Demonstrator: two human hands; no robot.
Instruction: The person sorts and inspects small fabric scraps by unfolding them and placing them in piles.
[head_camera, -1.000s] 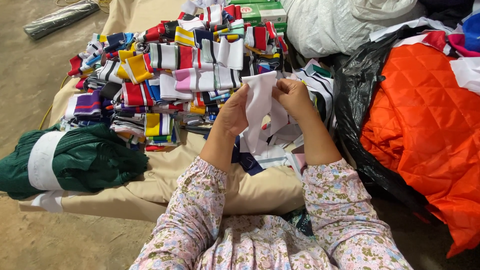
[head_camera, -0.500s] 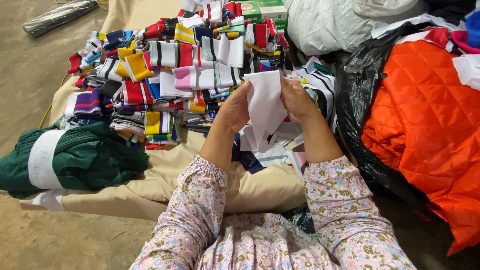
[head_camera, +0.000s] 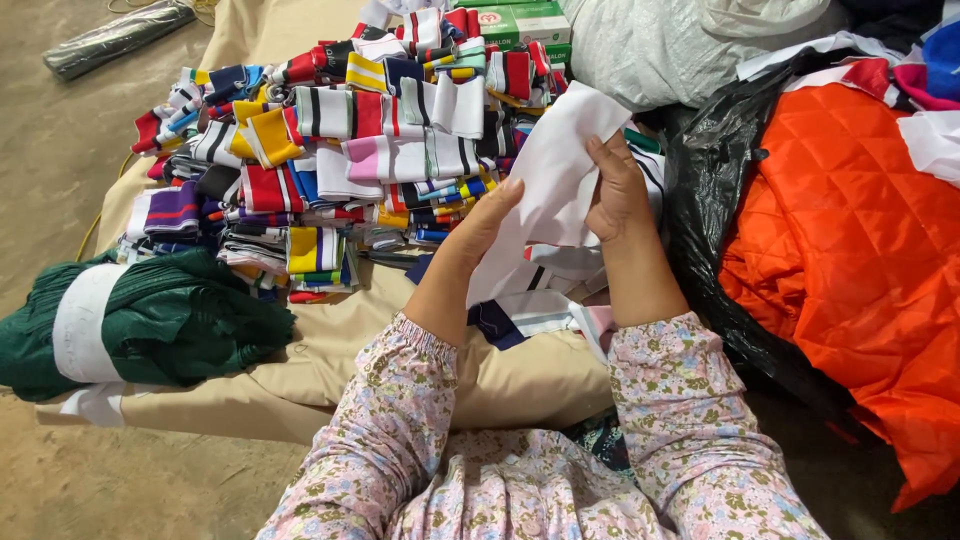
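Holding white fabric piece (head_camera: 560, 165) | left hand (head_camera: 487, 225), right hand (head_camera: 617, 190) | both grips grasping it

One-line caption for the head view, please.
Both hands hold up a white fabric piece beside a heap of striped knitted fabric pieces on tan cloth.

Head camera looks down, close over hands (head_camera: 560, 210)

White cloth piece (head_camera: 560, 160); striped multicolour knit pile (head_camera: 350, 150); dark green bundle (head_camera: 170, 320) with white band; orange quilted fabric (head_camera: 850, 250); pink floral sleeves (head_camera: 400, 420); tan sheet (head_camera: 340, 350); black plastic bag (head_camera: 715, 180).
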